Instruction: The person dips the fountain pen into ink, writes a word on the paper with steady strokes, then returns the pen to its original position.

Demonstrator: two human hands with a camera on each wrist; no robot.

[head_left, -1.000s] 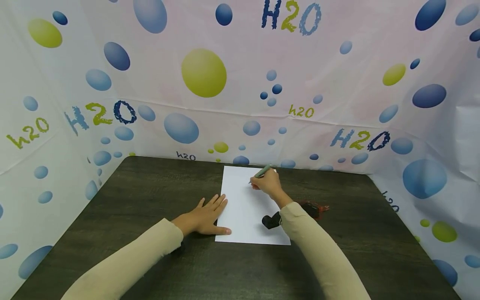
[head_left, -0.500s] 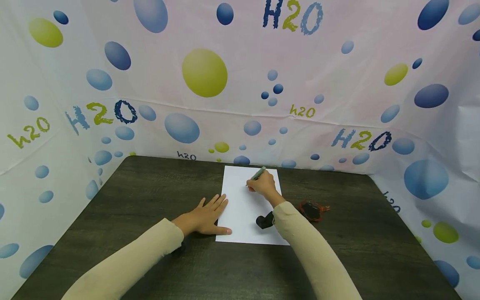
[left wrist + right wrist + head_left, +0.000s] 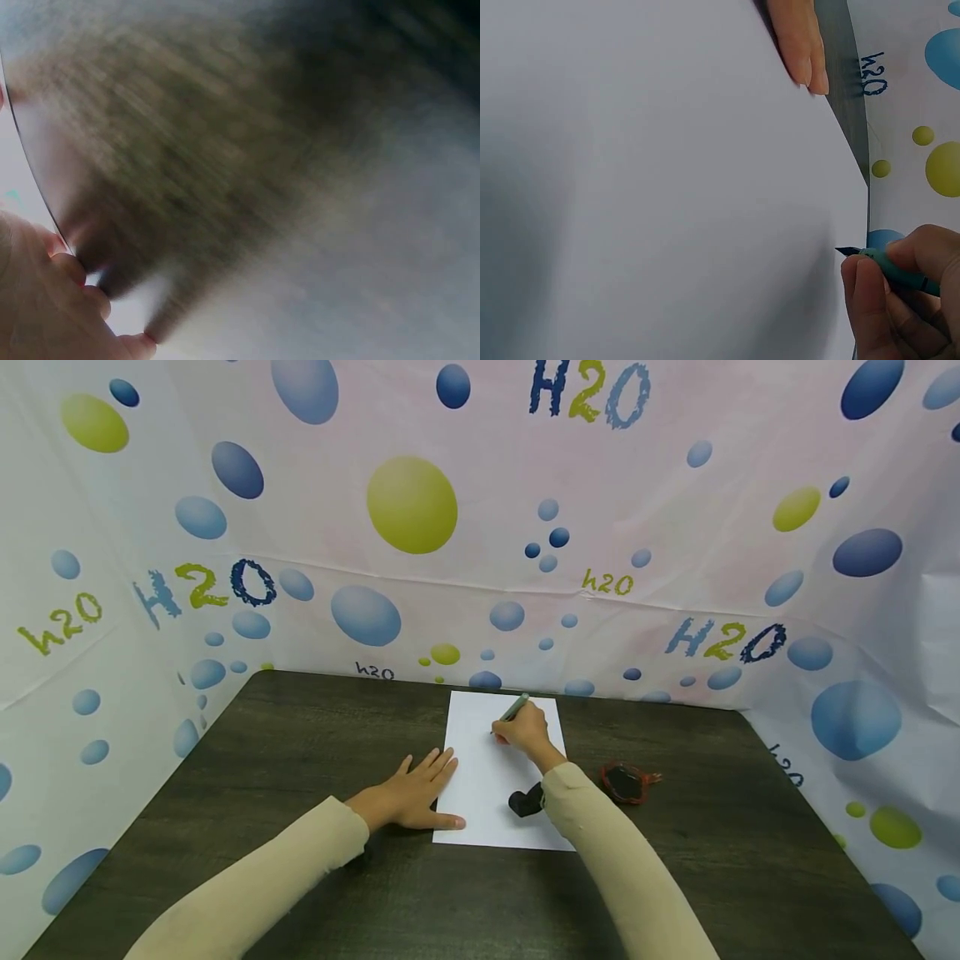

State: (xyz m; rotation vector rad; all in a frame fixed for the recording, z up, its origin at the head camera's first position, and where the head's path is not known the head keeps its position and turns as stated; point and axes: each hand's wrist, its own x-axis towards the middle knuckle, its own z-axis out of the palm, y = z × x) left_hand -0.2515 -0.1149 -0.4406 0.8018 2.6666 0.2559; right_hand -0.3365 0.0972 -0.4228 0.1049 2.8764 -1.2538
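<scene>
Right sleeve (image 3: 615, 852): crosses the lower right of the white paper (image 3: 483, 777); leaning on it could drag the sheet askew.
Black object (image 3: 525, 802): juts from that cuff above or on the paper, contact unclear; a low wrist could scrape it along.
Left hand (image 3: 411, 795): fingers straight and spread, gripping nothing, lying over the sheet's left edge; too light a press might let it swivel.
Red-rimmed object (image 3: 626, 782): on the dark table (image 3: 315, 743), just right of the right forearm; an outward swing could knock it.
Right hand (image 3: 527, 727): thumb and fingers curled round the green pen (image 3: 515, 707); a loose pinch could make it skid.
Pen: slanted over the paper's upper half; whether its nib touches cannot be told; hard pressure might tear the sheet.
Backdrop (image 3: 600, 485): bubble-printed, behind the table.
</scene>
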